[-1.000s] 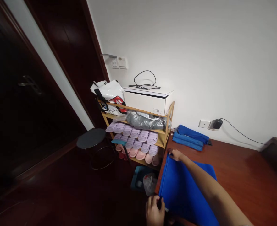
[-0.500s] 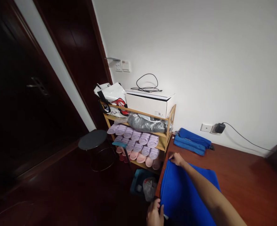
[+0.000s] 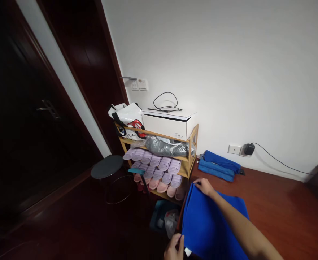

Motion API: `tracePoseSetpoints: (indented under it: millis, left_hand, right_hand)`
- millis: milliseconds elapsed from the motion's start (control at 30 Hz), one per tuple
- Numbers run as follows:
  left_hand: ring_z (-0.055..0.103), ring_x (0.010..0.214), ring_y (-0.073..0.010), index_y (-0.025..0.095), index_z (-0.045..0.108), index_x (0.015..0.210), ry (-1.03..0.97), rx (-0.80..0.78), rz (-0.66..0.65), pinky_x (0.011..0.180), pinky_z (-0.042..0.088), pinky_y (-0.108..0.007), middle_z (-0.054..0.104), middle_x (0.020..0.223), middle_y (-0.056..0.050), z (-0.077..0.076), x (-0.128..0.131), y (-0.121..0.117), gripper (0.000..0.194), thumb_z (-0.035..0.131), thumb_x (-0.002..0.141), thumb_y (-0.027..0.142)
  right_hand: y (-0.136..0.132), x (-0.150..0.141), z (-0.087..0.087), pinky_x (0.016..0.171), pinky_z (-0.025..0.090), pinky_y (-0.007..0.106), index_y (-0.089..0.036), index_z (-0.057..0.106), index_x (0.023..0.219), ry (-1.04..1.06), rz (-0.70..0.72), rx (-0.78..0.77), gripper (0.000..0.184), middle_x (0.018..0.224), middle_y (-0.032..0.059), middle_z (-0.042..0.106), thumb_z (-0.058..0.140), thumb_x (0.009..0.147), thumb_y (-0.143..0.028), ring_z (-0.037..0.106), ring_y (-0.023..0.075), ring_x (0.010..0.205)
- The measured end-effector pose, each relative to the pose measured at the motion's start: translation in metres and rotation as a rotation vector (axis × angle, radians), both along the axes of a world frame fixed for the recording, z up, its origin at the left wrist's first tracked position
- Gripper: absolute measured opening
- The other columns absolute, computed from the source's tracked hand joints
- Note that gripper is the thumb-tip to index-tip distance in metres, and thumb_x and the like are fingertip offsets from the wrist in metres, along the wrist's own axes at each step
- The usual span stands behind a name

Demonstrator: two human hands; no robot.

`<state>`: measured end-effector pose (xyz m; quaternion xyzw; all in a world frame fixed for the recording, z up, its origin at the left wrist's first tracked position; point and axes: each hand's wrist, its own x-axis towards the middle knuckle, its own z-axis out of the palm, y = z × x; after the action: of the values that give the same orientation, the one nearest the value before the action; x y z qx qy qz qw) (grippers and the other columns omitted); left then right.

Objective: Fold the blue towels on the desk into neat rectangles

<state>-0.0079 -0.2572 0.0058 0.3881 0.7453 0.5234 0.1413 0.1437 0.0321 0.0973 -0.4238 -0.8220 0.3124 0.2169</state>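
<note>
A bright blue cloth (image 3: 202, 220), folded with its layers showing along the left edge, lies on the reddish-brown wooden table (image 3: 278, 206). My right hand (image 3: 204, 186) reaches across it and pinches its far left corner. Lower down, my left hand (image 3: 174, 247) grips the near left corner between thumb and fingers, just off the table's edge. A small white tag (image 3: 187, 251) pokes out beside the left hand. My right forearm covers part of the cloth, and its near edge runs out of view.
Folded blue cloths (image 3: 218, 166) lie by the wall. A wooden rack (image 3: 192, 144) of slippers carries a white box (image 3: 166, 124) and a bag (image 3: 130, 117). A stool (image 3: 107, 167) stands left, and a bin (image 3: 157, 216) sits below the table edge. A black charger (image 3: 249, 148) is plugged in.
The cloth's left edge and both hands have shifted slightly left, with the two corners still held. More of the white tag shows. The whole view has tilted a little upward.
</note>
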Motion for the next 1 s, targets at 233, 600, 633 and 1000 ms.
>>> tracePoseSetpoints:
  millis: [233, 600, 633, 1000]
  left_hand:
    - [0.079, 0.096, -0.033, 0.026, 0.08, 0.096, -0.111, -0.023, -0.137, 0.082, 0.064, -0.039, 0.083, 0.1, -0.009, 0.09, -0.039, 0.011, 0.054, 0.064, 0.078, 0.074]
    - [0.076, 0.098, -0.0279, 0.022, 0.076, 0.097, -0.081, 0.439, -0.392, 0.091, 0.061, -0.041, 0.08, 0.101, -0.009, 0.283, -0.001, 0.058, 0.038, 0.072, 0.084, 0.057]
    - [0.076, 0.097, -0.0277, 0.022, 0.076, 0.095, -0.131, 0.458, -0.419, 0.09, 0.061, -0.04, 0.08, 0.099, -0.009, 0.293, 0.007, 0.065, 0.038, 0.074, 0.082, 0.057]
    - [0.075, 0.072, -0.0236, 0.019, 0.082, 0.082, -0.263, 0.368, -0.745, 0.067, 0.062, -0.033, 0.081, 0.08, -0.009, 0.324, 0.053, 0.092, 0.04, 0.093, 0.06, 0.051]
  right_hand:
    - [-0.033, 0.103, 0.096, 0.09, 0.057, 0.04, -0.022, 0.078, 0.118, 0.298, -0.043, 0.03, 0.046, 0.108, 0.0088, 0.079, 0.066, 0.088, -0.055, 0.072, 0.0263, 0.098]
    - [-0.191, 0.25, 0.239, 0.087, 0.057, 0.038, -0.024, 0.08, 0.091, 0.547, -0.254, 0.064, 0.039, 0.097, 0.0068, 0.079, 0.08, 0.08, -0.061, 0.071, 0.0246, 0.092]
    - [-0.199, 0.258, 0.239, 0.086, 0.057, 0.037, -0.024, 0.079, 0.091, 0.584, -0.288, 0.067, 0.039, 0.096, 0.0066, 0.079, 0.08, 0.079, -0.061, 0.071, 0.0244, 0.091]
    - [-0.28, 0.324, 0.245, 0.081, 0.057, 0.035, -0.023, 0.078, 0.085, 0.693, -0.549, 0.149, 0.042, 0.092, 0.0063, 0.078, 0.084, 0.073, -0.063, 0.069, 0.0242, 0.088]
